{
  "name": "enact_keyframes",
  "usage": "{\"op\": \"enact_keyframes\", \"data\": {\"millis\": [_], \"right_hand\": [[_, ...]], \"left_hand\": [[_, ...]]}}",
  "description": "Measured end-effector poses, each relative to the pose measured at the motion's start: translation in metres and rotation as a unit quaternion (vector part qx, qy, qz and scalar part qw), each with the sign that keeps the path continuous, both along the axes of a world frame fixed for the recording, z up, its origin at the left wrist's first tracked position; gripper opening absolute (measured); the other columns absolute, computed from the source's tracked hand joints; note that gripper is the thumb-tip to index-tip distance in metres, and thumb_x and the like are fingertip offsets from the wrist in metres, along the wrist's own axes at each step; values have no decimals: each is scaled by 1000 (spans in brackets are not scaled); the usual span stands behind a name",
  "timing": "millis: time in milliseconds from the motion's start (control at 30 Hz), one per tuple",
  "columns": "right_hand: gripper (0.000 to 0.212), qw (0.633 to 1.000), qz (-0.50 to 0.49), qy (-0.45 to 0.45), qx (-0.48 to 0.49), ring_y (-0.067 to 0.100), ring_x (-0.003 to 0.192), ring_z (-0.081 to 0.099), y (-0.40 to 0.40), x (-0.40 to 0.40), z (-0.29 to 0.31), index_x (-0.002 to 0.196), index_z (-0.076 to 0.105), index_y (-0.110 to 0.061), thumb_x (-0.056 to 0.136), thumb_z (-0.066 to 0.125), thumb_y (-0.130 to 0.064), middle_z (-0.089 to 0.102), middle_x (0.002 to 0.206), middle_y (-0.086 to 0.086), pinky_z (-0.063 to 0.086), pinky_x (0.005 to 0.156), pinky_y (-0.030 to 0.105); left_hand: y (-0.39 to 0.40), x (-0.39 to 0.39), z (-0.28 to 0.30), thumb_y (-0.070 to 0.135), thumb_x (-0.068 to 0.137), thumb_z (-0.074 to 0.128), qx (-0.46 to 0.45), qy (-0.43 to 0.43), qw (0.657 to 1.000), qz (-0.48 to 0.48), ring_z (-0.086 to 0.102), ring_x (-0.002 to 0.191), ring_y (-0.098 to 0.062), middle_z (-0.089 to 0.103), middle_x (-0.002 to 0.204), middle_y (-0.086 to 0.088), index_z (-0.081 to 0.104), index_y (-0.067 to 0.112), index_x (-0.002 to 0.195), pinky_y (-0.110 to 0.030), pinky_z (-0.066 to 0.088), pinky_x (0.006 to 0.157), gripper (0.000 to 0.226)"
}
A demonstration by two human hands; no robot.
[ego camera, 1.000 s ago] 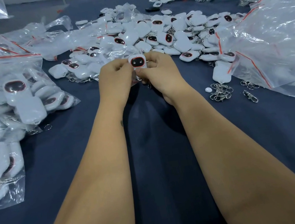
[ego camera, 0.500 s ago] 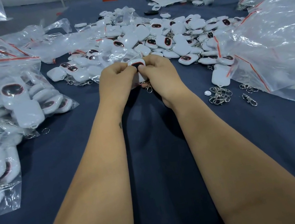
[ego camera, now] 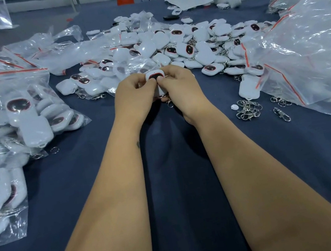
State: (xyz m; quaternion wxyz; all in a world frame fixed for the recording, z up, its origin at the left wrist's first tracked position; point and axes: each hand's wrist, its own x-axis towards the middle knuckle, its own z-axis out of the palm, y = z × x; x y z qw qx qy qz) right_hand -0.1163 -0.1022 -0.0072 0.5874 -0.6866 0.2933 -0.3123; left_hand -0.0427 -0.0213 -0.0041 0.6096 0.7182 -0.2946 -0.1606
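Far left, the filled bags (ego camera: pixel 27 123) lie on the blue cloth (ego camera: pixel 178 167), nothing stirring there. My left hand (ego camera: pixel 133 100) has closed in. A second ago its fingers only flanked the white case (ego camera: pixel 154 76); now they curl round its left side and the thumb sits on the front.

The case is up between both hands, off the cloth, just this side of the loose pile (ego camera: pixel 190 48). A second ago it stood tall with its dark face fully showing. Half a second back it had tipped away and the face nearly vanished. Now the face is back, lower in my grip, with both thumb tips pressed near its lower edge.

My right hand (ego camera: pixel 180 91) pinches the right side the same way, fingers wrapped behind, and the key ring (ego camera: pixel 170 103) hangs out below it. To me that reads as the ring going on, or just on, with a squeeze to check, though I can't see the joint itself. Further right, the spare clasps (ego camera: pixel 247 109) wait beside the big bag (ego camera: pixel 313 50).
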Motion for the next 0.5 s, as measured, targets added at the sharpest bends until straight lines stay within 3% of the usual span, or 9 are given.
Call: {"op": "enact_keyframes", "data": {"millis": [133,300,400,500], "right_hand": [[23,1000,-2,6,-7,18,87,63,0,1,1,110,66,-9,94,49,-7,67,95,7,53,71,30],[24,1000,-10,11,-10,19,87,63,3,-1,4,107,67,-10,92,49,-7,69,98,9,53,72,31],[20,999,-27,-27,24,21,88,64,6,-1,7,107,65,-10,94,50,-10,69,105,12,54,63,27],[9,991,-72,-92,62,21,74,58,9,0,9,95,59,-11,96,52,-16,64,89,10,50,57,30]], "left_hand": [[-1,3,-1,20,88,62,2,-11,1000,0,64,75,-14,70,78,1,69,19,81,-46,57,88,10],[1,1,1,18,89,62,-1,-15,1000,-8,70,89,-28,73,91,-12,72,11,89,-49,57,88,11],[0,-2,0,20,94,61,-21,-39,999,-1,71,83,-19,74,88,-6,73,18,89,-36,60,80,14],[-2,-3,-1,20,97,56,-51,-41,998,18,67,79,-16,72,86,-11,73,11,89,-36,58,78,21]]}}
